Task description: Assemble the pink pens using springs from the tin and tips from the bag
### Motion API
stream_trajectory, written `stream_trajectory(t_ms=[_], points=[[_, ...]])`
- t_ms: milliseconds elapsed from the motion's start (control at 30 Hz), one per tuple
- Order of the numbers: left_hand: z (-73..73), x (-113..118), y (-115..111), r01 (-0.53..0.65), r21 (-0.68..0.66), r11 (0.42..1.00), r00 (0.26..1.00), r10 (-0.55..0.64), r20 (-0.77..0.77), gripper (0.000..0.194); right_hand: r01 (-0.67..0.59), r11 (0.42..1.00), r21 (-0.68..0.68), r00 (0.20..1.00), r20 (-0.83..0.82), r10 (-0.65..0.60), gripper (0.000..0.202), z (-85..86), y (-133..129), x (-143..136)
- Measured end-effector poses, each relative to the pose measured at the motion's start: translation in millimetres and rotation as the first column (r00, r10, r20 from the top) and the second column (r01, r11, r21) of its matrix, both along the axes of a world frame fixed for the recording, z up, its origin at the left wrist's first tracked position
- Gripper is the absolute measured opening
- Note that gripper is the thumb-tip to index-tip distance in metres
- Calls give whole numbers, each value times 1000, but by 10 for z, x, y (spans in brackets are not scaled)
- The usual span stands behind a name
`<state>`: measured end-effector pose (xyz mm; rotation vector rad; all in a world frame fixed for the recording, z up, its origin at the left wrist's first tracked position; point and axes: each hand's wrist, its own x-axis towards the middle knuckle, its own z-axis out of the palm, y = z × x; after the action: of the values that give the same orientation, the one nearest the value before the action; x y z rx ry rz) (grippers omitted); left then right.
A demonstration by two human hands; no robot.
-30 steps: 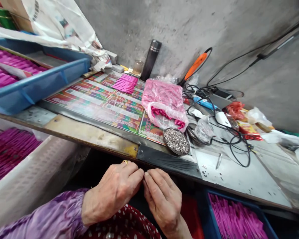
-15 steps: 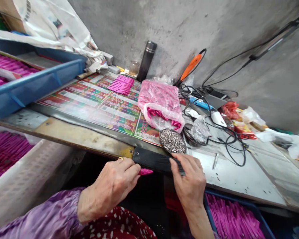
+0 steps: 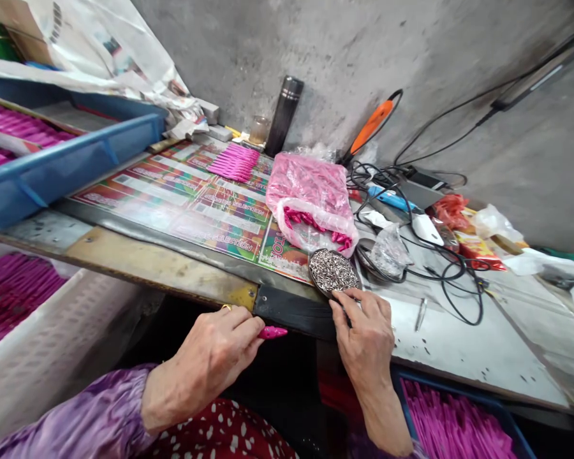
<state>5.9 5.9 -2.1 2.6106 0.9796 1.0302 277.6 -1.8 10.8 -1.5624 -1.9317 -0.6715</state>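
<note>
Fingers (image 3: 243,326) of the left hand (image 3: 205,356) grip a glossy, pointed pink piece (image 3: 273,332) by the surface's near edge (image 3: 172,260); the right hand (image 3: 366,335), hold unclear, bends at a rounded dish (image 3: 315,285) of metal bits (image 3: 333,269).

Black flask (image 3: 284,118) near the grey wall (image 3: 344,51), small glass jar (image 3: 259,129) just left of it. Farther right I log an orange handle (image 3: 373,126), tangled black cables (image 3: 361,171), a red-and-yellow packet (image 3: 481,252).
</note>
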Motion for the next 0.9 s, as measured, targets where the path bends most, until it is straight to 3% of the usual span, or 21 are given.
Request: stream_trajectory(t_ms=[467,567,700,800,900], points=[[112,-24,-37,56,-108,993,997,-51,52,11,-87,994,-61,932,-358,59,16,94,-5,-16],[195,-47,-47,88,-201,976,996,-79,52,9,-126,991,-47,882,-462,91,10,170,-124,-225],[266,-50,-54,107,-330,938,994,-92,61,8,-349,932,-96,733,-648,207,8,228,-340,-636],[272,-37,-61,107,-344,933,993,-84,83,8,-474,874,-108,647,-715,263,11,207,-435,-851],[277,-29,-71,108,-340,934,993,-83,86,11,-499,861,-101,624,-731,276,11,173,-455,-923]])
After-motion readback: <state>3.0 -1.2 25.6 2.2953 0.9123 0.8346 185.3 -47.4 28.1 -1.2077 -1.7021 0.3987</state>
